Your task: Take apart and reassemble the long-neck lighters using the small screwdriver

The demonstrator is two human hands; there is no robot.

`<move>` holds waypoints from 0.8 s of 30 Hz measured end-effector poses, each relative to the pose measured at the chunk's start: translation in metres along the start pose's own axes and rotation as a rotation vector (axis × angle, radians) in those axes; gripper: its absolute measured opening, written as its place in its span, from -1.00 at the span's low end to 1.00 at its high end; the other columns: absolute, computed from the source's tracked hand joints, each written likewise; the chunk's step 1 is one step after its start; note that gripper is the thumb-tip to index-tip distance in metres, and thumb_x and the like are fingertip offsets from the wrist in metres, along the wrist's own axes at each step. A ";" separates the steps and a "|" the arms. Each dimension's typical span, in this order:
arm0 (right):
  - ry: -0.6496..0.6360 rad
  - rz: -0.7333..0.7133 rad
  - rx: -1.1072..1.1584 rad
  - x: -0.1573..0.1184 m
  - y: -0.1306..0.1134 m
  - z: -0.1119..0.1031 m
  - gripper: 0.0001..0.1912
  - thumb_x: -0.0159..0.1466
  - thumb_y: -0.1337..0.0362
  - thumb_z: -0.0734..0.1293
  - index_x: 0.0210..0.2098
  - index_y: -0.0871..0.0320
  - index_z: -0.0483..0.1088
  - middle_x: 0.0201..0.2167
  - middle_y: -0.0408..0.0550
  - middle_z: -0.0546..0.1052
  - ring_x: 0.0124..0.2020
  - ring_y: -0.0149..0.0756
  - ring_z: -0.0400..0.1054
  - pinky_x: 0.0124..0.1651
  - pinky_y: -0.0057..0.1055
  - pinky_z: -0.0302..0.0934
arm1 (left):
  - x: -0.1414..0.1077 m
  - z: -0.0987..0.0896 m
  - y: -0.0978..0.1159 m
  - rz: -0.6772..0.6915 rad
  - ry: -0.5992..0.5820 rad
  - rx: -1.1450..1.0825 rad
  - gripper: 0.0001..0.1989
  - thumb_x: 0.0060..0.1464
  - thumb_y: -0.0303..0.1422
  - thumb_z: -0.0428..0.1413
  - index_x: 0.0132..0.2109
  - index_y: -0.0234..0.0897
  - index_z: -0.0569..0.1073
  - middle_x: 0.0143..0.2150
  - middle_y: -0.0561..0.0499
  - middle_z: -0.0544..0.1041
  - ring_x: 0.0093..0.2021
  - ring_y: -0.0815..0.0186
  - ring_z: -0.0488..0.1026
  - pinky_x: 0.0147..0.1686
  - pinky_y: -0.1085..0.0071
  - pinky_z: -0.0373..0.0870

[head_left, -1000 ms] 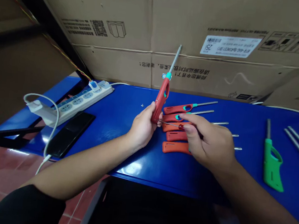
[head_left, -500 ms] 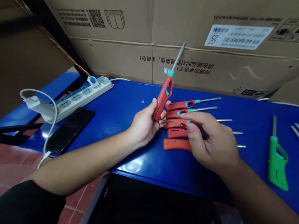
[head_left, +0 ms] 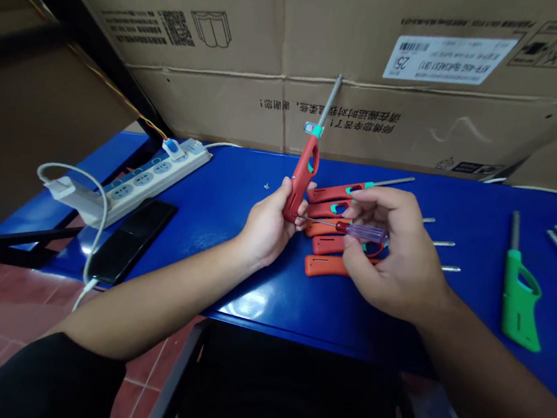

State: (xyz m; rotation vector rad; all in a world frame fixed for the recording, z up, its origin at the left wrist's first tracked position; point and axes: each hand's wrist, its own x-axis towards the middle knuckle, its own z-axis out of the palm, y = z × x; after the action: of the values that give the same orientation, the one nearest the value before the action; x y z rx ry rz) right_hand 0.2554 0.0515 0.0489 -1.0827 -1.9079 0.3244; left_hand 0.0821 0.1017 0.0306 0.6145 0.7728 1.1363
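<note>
Now my right hand (head_left: 394,256) has shifted its pinch, baring the purple-handled screwdriver (head_left: 362,232), tip at nine o'clock beside the red utility lighter (head_left: 304,178) gripped upright in my left hand (head_left: 266,224).

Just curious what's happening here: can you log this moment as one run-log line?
left hand holds red utility lighter upright | right hand holds purple-handled screwdriver, tip at lighter | nearby: red lighter bodies on blue table

The red plastic lighter body (head_left: 303,178) looks smooth with a soft sheen, and its barrel (head_left: 328,104) is dull metal. The screwdriver handle (head_left: 367,232) is glossy translucent purple plastic around a thin steel shaft (head_left: 320,222). The blue tabletop (head_left: 206,227) shines with a glossy finish; the cardboard box (head_left: 229,109) behind looks matt and slightly rough.
</note>
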 end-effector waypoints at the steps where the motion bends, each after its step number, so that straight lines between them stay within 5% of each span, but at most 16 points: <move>1: 0.008 0.023 -0.012 0.000 0.000 0.000 -0.58 0.25 0.32 0.32 0.10 0.04 0.26 -0.19 -0.03 0.51 -0.24 -0.19 0.47 -0.20 -0.25 0.40 | 0.000 0.000 0.000 0.003 0.000 0.002 -0.54 0.39 -0.16 -0.11 -0.15 -0.40 0.56 -0.54 0.07 0.32 -0.57 0.47 0.21 -0.52 0.53 0.21; 5: 0.023 0.082 -0.035 0.000 0.002 0.000 -0.78 0.35 0.29 0.25 0.00 0.06 0.35 -0.41 -0.16 0.50 -0.53 -0.38 0.37 -0.44 -0.39 0.29 | 0.001 -0.002 -0.002 0.020 -0.014 0.013 -0.54 0.39 -0.14 -0.11 -0.11 -0.41 0.55 -0.53 0.07 0.33 -0.57 0.47 0.23 -0.52 0.52 0.21; 9: 0.012 0.025 0.030 0.001 0.005 0.002 -0.55 0.20 0.35 0.36 0.08 0.11 0.28 -0.27 -0.09 0.48 -0.30 -0.26 0.43 -0.24 -0.29 0.37 | 0.002 -0.004 -0.002 0.028 -0.012 0.002 -0.56 0.38 -0.15 -0.09 -0.13 -0.40 0.56 -0.53 0.07 0.34 -0.58 0.48 0.22 -0.53 0.52 0.21; 14: 0.033 0.111 -0.046 0.002 0.004 0.001 -0.79 0.37 0.27 0.24 -0.02 0.07 0.40 -0.44 -0.17 0.50 -0.55 -0.39 0.36 -0.42 -0.40 0.30 | 0.002 -0.004 -0.002 0.040 -0.018 0.001 -0.56 0.38 -0.15 -0.09 -0.14 -0.40 0.56 -0.54 0.07 0.32 -0.58 0.47 0.22 -0.53 0.52 0.19; 20: -0.012 -0.005 -0.033 0.001 0.006 0.000 -0.52 0.24 0.30 0.35 0.14 0.08 0.27 -0.11 0.00 0.53 -0.19 -0.20 0.49 -0.18 -0.28 0.41 | 0.003 -0.004 -0.002 0.042 -0.007 0.011 -0.56 0.37 -0.13 -0.07 -0.13 -0.39 0.55 -0.54 0.08 0.32 -0.58 0.47 0.21 -0.53 0.52 0.20; 24: -0.014 0.062 -0.042 -0.001 0.010 -0.001 -0.67 0.35 0.26 0.27 0.10 0.04 0.29 -0.30 -0.10 0.54 -0.45 -0.31 0.44 -0.38 -0.35 0.35 | 0.003 -0.004 -0.002 0.050 -0.003 0.019 -0.56 0.38 -0.16 -0.09 -0.13 -0.41 0.55 -0.54 0.07 0.32 -0.57 0.46 0.21 -0.53 0.53 0.20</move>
State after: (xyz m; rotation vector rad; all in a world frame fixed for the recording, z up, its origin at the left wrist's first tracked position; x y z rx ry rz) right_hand 0.2618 0.0566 0.0429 -1.1719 -1.9044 0.3282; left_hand 0.0809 0.1038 0.0257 0.6546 0.7701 1.1741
